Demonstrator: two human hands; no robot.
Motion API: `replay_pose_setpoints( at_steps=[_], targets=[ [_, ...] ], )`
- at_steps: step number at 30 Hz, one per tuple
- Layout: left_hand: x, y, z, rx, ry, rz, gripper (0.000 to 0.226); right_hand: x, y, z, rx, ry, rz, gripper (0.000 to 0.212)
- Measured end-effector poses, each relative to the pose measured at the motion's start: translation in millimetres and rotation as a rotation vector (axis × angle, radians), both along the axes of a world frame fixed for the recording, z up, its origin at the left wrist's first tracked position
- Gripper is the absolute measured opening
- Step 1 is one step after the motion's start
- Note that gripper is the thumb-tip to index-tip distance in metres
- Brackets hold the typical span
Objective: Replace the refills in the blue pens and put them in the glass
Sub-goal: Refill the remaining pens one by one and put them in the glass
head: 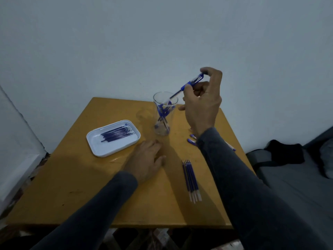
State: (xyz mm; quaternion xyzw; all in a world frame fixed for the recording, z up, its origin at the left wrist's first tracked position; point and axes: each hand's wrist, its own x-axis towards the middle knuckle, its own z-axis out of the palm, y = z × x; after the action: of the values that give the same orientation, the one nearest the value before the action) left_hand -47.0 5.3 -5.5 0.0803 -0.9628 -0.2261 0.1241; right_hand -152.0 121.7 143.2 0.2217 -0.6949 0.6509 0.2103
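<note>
Blue and slanting, the pen (191, 83) is pinched near its clip end by the thumb and fingers of the right hand (201, 103), its long axis running down and to the left so that the tip already sits inside the mouth of the glass (164, 114) by the table's (72, 177) far edge, among the pens standing there. The grip lies up and to the right of the glass, so I would judge that letting the pen slide along its own line is all that remains. The left hand (146, 159) rests flat and relaxed on the table, nearer the front edge, holding nothing.
</note>
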Motion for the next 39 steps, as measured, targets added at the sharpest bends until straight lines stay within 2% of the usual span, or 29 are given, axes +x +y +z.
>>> replay_pose_setpoints(
  at_steps=[5, 9, 15, 22, 26, 30, 33, 36, 39],
  targets=[
    [-24.2, -2.0, -3.3, -0.085, -0.055, -0.044, 0.053, -26.6, -18.8, 5.0, 0.054, 0.050, -0.011, 0.040],
    [-30.5, -2.4, -7.6, -0.108, -0.089, -0.037, 0.054, -45.3, -32.2, -9.5, 0.237, 0.110, -0.016, 0.035],
    [-31.9, -2.9, -13.1, -0.111, -0.088, -0.030, 0.056, -60.8, -40.9, -31.9, 0.498, 0.125, 0.031, 0.015],
    [-32.3, -2.8, -13.0, -0.110, -0.101, -0.020, 0.054, -70.6, -48.5, -36.3, 0.747, 0.088, 0.021, 0.021],
    [-31.8, -2.0, -12.4, -0.111, -0.107, -0.013, 0.055, -71.7, -47.7, -34.5, 0.719, 0.033, 0.036, 0.026],
    [-30.6, -2.1, -14.2, -0.107, -0.076, -0.017, 0.054, -71.6, -36.3, -31.5, 0.615, 0.068, 0.001, 0.018],
    [-30.8, -3.6, -16.1, -0.097, -0.059, -0.023, 0.053, -71.2, -14.6, -35.4, 0.558, 0.021, -0.076, 0.016],
    [-31.4, -4.1, -16.9, -0.087, -0.055, -0.021, 0.051, -72.0, 17.3, -50.2, 0.653, -0.108, -0.130, 0.017],
    [-31.6, -4.1, -17.2, -0.084, -0.064, -0.017, 0.052, -67.5, 50.0, -78.0, 0.831, -0.223, -0.145, 0.016]
  ],
)
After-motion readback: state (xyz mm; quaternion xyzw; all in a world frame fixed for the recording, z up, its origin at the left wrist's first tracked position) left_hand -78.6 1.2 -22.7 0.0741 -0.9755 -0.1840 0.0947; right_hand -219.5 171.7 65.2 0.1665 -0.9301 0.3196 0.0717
